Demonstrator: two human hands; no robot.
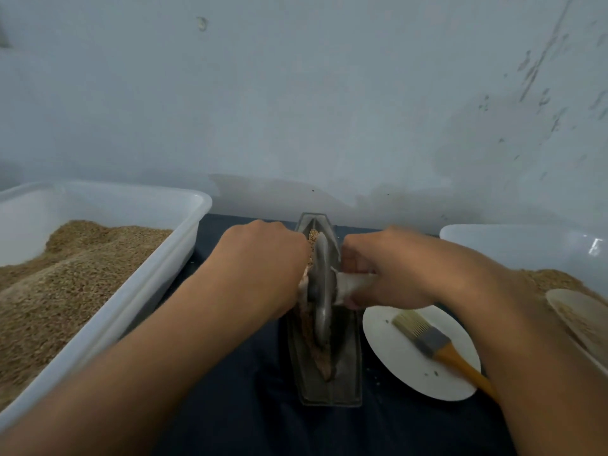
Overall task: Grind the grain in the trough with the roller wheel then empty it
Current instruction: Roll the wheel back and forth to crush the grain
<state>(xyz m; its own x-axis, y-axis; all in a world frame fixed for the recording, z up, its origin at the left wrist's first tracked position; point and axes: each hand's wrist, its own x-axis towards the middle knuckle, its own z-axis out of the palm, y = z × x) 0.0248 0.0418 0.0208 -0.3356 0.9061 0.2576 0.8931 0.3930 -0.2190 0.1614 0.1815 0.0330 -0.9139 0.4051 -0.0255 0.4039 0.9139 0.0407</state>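
While the roller wheel point(320, 287) is standing on edge in the trough point(329, 386) at the middle of the dark surface point(250, 419), the left hand point(263, 258) and right hand point(388, 268) are each clenching an axle handle. Grain point(312, 236) is lying at the far end; pressing unevenly could be tilting the wheel and spilling it over the rim.

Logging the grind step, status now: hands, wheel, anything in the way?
Left hand and right hand each grip the roller wheel handles. Wheel stands in trough, grain under it. Brush on plate beside, not in the way.
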